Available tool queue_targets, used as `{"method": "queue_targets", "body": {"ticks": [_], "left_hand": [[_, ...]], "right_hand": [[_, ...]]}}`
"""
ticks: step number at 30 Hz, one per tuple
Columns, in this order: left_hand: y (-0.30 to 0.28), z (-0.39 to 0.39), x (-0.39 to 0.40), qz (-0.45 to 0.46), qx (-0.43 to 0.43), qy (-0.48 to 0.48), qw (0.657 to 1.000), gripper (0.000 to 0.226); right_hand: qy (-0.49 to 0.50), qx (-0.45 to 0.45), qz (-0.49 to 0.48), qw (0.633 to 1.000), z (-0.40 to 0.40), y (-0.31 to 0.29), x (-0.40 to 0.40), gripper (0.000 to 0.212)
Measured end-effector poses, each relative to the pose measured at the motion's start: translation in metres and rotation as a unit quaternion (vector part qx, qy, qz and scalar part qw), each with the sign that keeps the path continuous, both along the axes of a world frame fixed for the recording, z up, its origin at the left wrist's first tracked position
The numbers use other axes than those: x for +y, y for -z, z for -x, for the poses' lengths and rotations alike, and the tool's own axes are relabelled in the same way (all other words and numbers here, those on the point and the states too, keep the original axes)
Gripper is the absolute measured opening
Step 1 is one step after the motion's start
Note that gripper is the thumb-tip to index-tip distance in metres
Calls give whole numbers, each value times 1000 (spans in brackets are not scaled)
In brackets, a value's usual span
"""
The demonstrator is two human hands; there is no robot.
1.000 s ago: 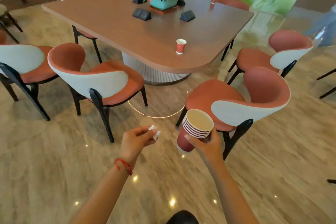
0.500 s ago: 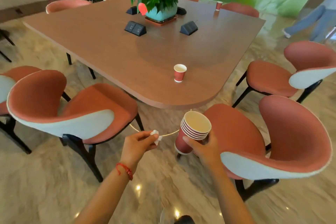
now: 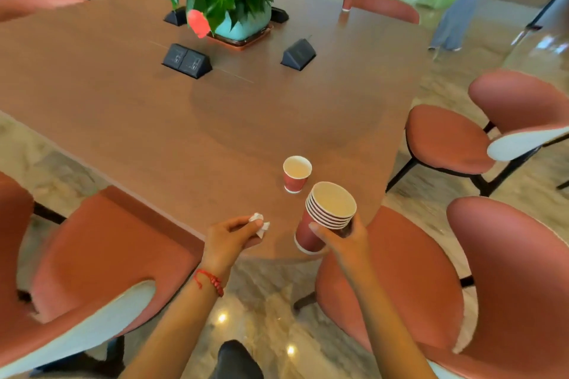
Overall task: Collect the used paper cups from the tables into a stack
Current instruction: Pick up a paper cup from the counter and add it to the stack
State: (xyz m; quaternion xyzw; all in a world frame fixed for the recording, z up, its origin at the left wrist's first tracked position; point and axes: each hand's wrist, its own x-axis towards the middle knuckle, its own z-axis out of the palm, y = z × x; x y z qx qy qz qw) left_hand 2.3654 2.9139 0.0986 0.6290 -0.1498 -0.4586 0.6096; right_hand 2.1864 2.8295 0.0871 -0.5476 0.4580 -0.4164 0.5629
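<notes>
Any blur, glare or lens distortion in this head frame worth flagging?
Head view: wide-angle bending curves the table edges; near chairs and the background person are motion-smeared; ceiling lights glare off the glossy floor; the lone cup, stack of cups and both hands stay reasonably sharp.

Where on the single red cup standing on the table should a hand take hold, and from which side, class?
Grip the single red cup round its side wall just under the rim, coming from the near table edge. It stands upright, mouth open, nothing touching it. The left hand pinches a tissue; the right hand holds the stack.
</notes>
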Motion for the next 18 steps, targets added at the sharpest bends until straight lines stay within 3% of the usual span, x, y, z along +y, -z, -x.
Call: {"method": "queue_targets", "body": {"ticks": [8, 18], "left_hand": [[3, -60, -87, -21, 7, 45, 999, 10], [26, -77, -132, -74, -4, 49, 996, 13]], "right_hand": [[57, -2, -5, 998, -59, -2, -77, 61], [61, 8, -14, 998, -91, 21, -132, 69]]}}
